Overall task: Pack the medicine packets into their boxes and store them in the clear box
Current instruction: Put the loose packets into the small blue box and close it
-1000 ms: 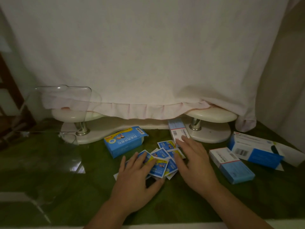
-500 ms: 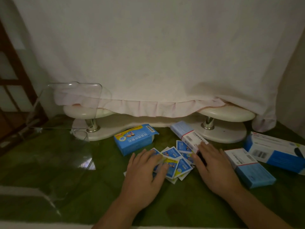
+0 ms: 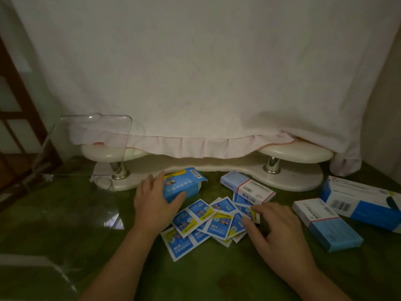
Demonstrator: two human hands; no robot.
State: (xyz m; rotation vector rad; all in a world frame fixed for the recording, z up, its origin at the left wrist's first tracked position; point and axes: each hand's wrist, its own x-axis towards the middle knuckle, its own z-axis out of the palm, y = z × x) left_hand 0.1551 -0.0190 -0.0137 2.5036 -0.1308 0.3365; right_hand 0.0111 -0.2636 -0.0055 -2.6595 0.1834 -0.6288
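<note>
The blue and yellow box (image 3: 186, 184) sits toward the back of the green tabletop (image 3: 65, 224). The left hand (image 3: 155, 206) grips it, thumb on the near side and fingers over the far left corner. It looks like thin, light card that would dent under a squeeze, so the short ends seem the safest hold.

The packets (image 3: 208, 220) lie fanned mid-tabletop, just in front of that box. They are probably light, bendy and slick, and easiest to handle squared into a stack and pinched by the edges.

The right hand (image 3: 280, 233) rests curved fingertips on the pile's right edge; I cannot tell whether it pinches one.

Overlap hides the packet count. The clear box (image 3: 98, 135), back left, is mostly glare, and its walls are hard to trace.
</note>
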